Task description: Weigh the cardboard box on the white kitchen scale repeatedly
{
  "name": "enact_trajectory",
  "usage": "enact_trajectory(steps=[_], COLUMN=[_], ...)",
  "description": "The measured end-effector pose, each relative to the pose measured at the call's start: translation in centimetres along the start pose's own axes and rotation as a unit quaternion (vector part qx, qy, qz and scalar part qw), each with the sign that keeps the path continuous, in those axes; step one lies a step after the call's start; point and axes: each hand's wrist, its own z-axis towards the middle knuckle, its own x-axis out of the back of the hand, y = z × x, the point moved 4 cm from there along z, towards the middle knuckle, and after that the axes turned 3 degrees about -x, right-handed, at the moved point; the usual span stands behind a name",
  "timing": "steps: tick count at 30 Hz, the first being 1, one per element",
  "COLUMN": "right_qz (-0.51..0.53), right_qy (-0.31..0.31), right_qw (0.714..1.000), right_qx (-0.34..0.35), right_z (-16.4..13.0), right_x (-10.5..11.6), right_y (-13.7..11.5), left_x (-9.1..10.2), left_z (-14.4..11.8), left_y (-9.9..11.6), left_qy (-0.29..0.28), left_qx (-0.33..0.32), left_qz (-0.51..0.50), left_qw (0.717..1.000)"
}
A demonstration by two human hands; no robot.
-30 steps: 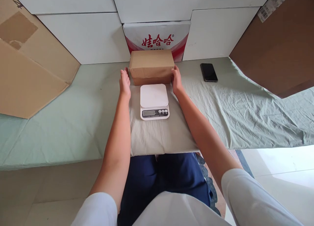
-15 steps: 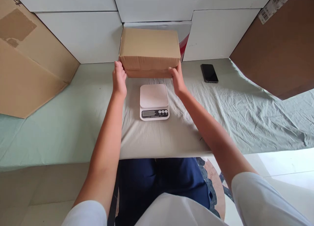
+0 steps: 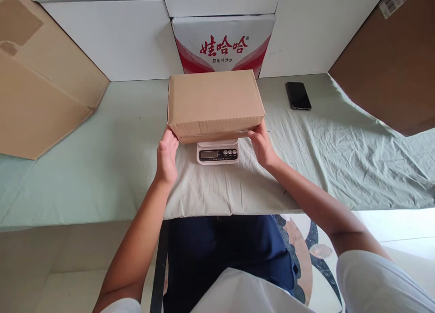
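Note:
A closed brown cardboard box (image 3: 215, 103) is over the white digital scale (image 3: 217, 153), covering its platform; only the scale's display and buttons show below the box's front edge. My left hand (image 3: 166, 155) grips the box's near left corner from below. My right hand (image 3: 261, 144) holds the near right corner. Whether the box rests on the scale or hovers just above it cannot be told.
A black phone (image 3: 298, 95) lies on the pale green cloth (image 3: 340, 159) at the right. A white carton with red characters (image 3: 222, 45) stands against the wall behind the box. Large cardboard sheets lean at the left (image 3: 41, 86) and right (image 3: 390, 68).
Both hands lifted the box from the cloth behind the scale, raised it, then brought it toward me and down over the scale's platform.

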Motion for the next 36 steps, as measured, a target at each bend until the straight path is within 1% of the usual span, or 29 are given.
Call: enact_trajectory(steps=[6,12,14,16,19,20,22,24,27,29,32,36], right_qz=[-0.009,-0.008,-0.001,0.009,0.007,0.002,-0.006,-0.01,-0.011,-0.016,-0.025,-0.023], right_qy=[-0.002,-0.004,-0.001,0.016,0.059,0.068,0.071,0.061,0.044,0.04,0.04,0.049], right_qw=[1.0,1.0,1.0,1.0,0.998,0.998,0.997,0.998,0.999,0.999,0.999,0.998], right_qx=[0.0,0.0,0.002,0.006,0.014,0.018,0.025,0.025,0.015,0.012,0.015,0.033], right_z=[0.1,-0.1,0.0,0.3,0.7,0.8,1.0,1.1,1.4,1.5,1.6,1.4], right_x=[0.2,-0.1,0.1,0.7,2.2,2.6,3.0,2.9,2.3,1.9,1.2,0.2], right_y=[0.2,0.2,0.2,0.1,-0.1,-0.2,-0.1,0.2,1.0,1.2,1.0,0.2], left_x=[0.2,-0.2,0.1,1.1,3.8,4.5,5.0,4.3,2.1,0.9,0.0,-0.4], left_z=[0.0,0.0,0.2,0.7,1.7,2.0,2.3,2.3,1.8,1.5,1.3,1.8], left_y=[-0.6,-0.8,-0.6,-0.2,0.7,0.7,0.4,-0.3,-1.5,-1.8,-1.5,-0.5], left_qy=[-0.004,-0.003,-0.011,-0.007,0.038,0.048,0.049,0.027,-0.005,-0.017,-0.031,-0.049], left_qx=[0.003,0.004,0.002,-0.014,-0.051,-0.053,-0.048,-0.036,-0.01,-0.007,-0.031,-0.063], left_qz=[-0.002,-0.001,-0.003,-0.004,-0.002,-0.002,-0.003,-0.012,-0.032,-0.039,-0.039,-0.033], left_qw=[1.0,1.0,1.0,1.0,0.998,0.997,0.998,0.999,0.999,0.999,0.998,0.996])
